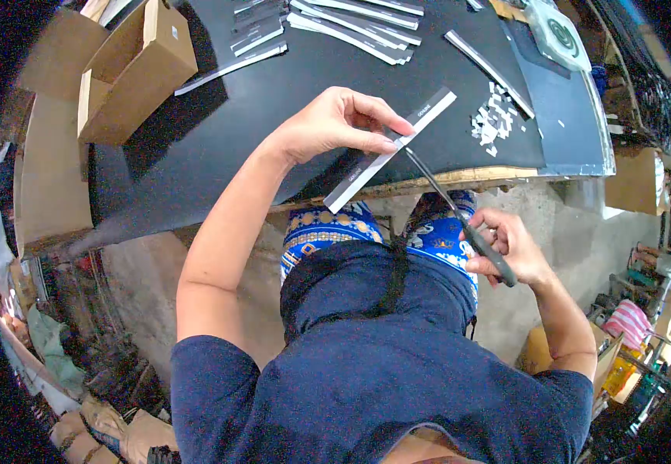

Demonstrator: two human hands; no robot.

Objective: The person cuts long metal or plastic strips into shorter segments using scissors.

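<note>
My left hand (339,124) pinches a black-and-white printed strip (355,179) near its middle, between thumb and fingertips. The strip slants over the table's front edge, with a white band along its lower side. My right hand (509,243) is closed around the handles of dark scissors (453,203). Their tips meet the strip's white edge just beside my left fingertips; whether the blades are apart there is too small to tell. Small white cut pieces (496,120) lie scattered on the table to the right of the strip.
Several similar strips (355,31) lie in rows at the back of the black tabletop (266,100). One strip (490,73) lies alone at the right. An open cardboard box (138,73) stands at the left. A plastic bag (558,35) sits at the far right corner.
</note>
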